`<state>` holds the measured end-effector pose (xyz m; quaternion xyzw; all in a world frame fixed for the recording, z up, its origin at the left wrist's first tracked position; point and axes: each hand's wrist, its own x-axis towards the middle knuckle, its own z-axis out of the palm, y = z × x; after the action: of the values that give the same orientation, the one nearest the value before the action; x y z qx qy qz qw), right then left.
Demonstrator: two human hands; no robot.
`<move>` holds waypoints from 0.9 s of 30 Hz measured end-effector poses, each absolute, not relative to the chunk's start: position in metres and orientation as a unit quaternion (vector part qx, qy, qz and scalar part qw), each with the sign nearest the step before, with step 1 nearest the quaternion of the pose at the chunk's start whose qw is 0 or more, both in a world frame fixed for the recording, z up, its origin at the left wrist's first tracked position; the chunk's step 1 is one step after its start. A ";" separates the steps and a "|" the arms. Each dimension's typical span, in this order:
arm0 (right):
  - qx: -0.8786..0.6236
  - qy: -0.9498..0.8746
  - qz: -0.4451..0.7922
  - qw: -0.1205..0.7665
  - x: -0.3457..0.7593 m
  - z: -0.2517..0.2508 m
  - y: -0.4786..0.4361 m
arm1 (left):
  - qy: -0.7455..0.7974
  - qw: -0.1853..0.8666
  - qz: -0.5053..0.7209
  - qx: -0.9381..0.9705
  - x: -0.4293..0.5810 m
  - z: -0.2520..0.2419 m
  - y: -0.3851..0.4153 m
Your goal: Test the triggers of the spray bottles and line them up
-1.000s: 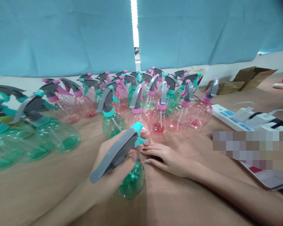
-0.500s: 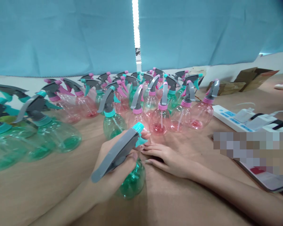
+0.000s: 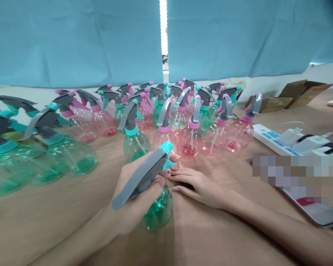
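My left hand (image 3: 133, 188) is wrapped around the neck of a green spray bottle (image 3: 158, 212), just below its grey and teal spray head (image 3: 144, 177). This bottle is close in front of me, its head slanting up to the right. To its right, my right hand (image 3: 201, 184) rests low over the table, fingers stretched toward the bottle. Whether those fingertips touch the bottle is hidden behind the spray head. Right behind my hands stand another green spray bottle (image 3: 137, 146) and a pink spray bottle (image 3: 189, 146).
Several more pink and green spray bottles fill the back of the table, with a group of green bottles (image 3: 72, 155) at left. On the right lie a white power strip (image 3: 272, 140) with plugs and a phone (image 3: 313, 208). A cardboard box (image 3: 302, 94) sits behind them.
The whole view has shifted slightly, so everything appears a little further right. Both hands keep the same pose, and my left hand still grips the green spray bottle.
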<state>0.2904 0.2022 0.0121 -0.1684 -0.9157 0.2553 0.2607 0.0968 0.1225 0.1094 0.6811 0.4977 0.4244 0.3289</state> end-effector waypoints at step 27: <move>-0.169 -0.911 0.269 0.262 0.293 0.013 0.201 | 0.519 0.334 0.427 0.661 0.089 0.098 0.120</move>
<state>0.2929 0.2012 0.0128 -0.1690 -0.9115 0.2686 0.2617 0.0891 0.1205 0.0984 0.6611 0.5187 0.4270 0.3339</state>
